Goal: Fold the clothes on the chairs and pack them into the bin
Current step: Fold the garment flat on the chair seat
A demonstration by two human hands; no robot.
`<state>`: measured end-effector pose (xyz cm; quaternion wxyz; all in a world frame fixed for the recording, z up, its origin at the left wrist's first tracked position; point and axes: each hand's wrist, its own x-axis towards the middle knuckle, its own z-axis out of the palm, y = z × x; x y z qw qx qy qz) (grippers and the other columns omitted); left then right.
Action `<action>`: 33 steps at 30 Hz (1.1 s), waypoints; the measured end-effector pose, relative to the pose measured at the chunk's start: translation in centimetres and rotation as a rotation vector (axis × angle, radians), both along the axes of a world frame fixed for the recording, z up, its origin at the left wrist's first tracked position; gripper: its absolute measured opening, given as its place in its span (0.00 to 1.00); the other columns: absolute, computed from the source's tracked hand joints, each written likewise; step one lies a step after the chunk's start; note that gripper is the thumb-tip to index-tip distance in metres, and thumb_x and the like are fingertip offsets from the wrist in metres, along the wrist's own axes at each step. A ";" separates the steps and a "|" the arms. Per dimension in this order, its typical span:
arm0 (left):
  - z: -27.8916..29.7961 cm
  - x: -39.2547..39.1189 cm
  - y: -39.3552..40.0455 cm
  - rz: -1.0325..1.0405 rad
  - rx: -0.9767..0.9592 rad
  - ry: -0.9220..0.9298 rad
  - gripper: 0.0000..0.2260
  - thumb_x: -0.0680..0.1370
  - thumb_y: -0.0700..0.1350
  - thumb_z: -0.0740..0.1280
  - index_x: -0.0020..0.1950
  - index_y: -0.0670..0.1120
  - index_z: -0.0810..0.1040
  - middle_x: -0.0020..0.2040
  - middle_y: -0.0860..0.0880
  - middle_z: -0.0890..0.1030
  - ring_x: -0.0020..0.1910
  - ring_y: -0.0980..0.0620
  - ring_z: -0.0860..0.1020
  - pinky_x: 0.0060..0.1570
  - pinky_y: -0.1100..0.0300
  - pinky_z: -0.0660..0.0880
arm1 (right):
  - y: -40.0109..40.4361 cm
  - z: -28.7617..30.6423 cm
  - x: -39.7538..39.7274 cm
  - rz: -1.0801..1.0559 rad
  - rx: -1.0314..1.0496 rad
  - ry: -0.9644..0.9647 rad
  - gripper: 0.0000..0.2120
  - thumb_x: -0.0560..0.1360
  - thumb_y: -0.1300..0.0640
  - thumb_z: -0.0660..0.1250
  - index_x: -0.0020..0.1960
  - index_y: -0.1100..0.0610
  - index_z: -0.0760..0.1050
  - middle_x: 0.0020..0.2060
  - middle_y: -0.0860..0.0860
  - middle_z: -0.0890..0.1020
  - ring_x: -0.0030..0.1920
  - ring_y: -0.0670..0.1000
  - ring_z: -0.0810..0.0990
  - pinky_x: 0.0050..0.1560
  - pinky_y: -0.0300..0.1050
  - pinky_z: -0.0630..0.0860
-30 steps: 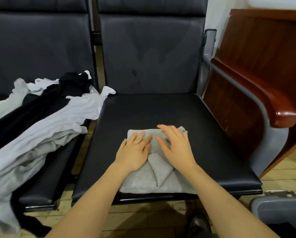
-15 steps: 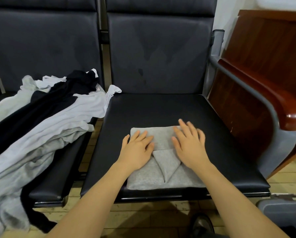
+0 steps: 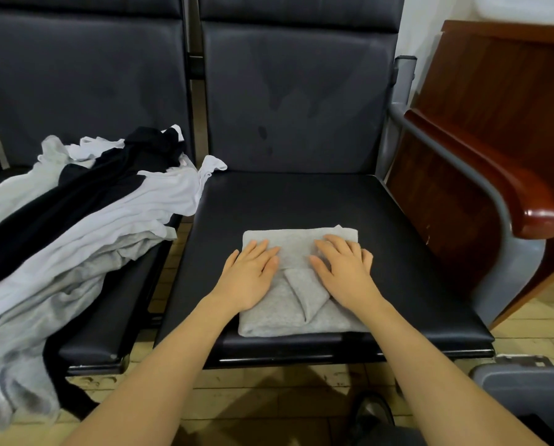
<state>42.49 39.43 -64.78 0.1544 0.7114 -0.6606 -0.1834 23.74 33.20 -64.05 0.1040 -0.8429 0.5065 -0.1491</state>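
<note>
Grey knit fabric, folded into a compact rectangle [image 3: 296,312], is laid flat on the black seat [image 3: 317,204] of the right-hand chair, directly under both hands. A narrow folded flap is seen running down its middle, in the gap between the two hands, with its point directed toward the near edge. The left hand [image 3: 253,272] is pressed palm-down on the left half of the garment, fingers straight and held together, nothing being gripped. The right hand [image 3: 344,268] is laid flat in the same way on the right half, fingers extended and slightly spread, its little finger reaching just past the fabric's right edge. Both forearms are stretched in from the lower edge of the view.

To the left of the left hand, a loose heap of unfolded clothes [image 3: 76,226] is draped over the neighbouring seat; white, grey and black pieces are tangled together, and part of the heap is hung over the front edge toward the tiled floor [image 3: 269,391]. One white corner is rested on the seat that bears the folded garment. To the right of the right hand, a grey metal armrest with a reddish wooden cap [image 3: 526,201] is seen, with a dark wooden panel [image 3: 494,101] behind it. Near the right forearm, at the lower right corner, the rim of a grey bin [image 3: 523,378] is partly shown.
</note>
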 end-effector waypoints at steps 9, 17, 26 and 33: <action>1.0 1.0 6.4 -0.219 0.037 -0.218 0.26 0.82 0.59 0.47 0.78 0.53 0.45 0.78 0.54 0.44 0.76 0.56 0.42 0.72 0.58 0.39 | 5.2 0.5 2.6 0.035 0.058 -0.162 0.26 0.74 0.38 0.64 0.69 0.48 0.68 0.53 0.43 0.73 0.57 0.46 0.71 0.60 0.45 0.60; 1.2 1.2 7.9 -0.244 0.073 -0.279 0.27 0.81 0.60 0.45 0.78 0.55 0.42 0.78 0.55 0.42 0.76 0.57 0.40 0.73 0.55 0.39 | 6.5 1.3 1.4 0.084 0.041 -0.225 0.22 0.80 0.57 0.61 0.73 0.50 0.64 0.50 0.44 0.73 0.57 0.48 0.73 0.57 0.40 0.55; 1.6 -1.7 7.3 -0.413 -0.016 -0.234 0.22 0.82 0.59 0.44 0.76 0.61 0.49 0.78 0.58 0.46 0.76 0.57 0.42 0.74 0.55 0.41 | 7.6 1.0 -3.4 -0.094 -0.489 0.062 0.17 0.71 0.60 0.69 0.60 0.54 0.77 0.58 0.57 0.74 0.56 0.59 0.71 0.53 0.55 0.70; 1.5 -2.3 7.6 -0.398 0.004 -0.323 0.22 0.82 0.58 0.44 0.76 0.60 0.47 0.78 0.56 0.44 0.76 0.54 0.41 0.74 0.53 0.40 | 7.4 1.4 -3.9 0.165 -0.123 0.103 0.23 0.82 0.45 0.50 0.76 0.46 0.57 0.75 0.46 0.62 0.73 0.45 0.60 0.69 0.41 0.52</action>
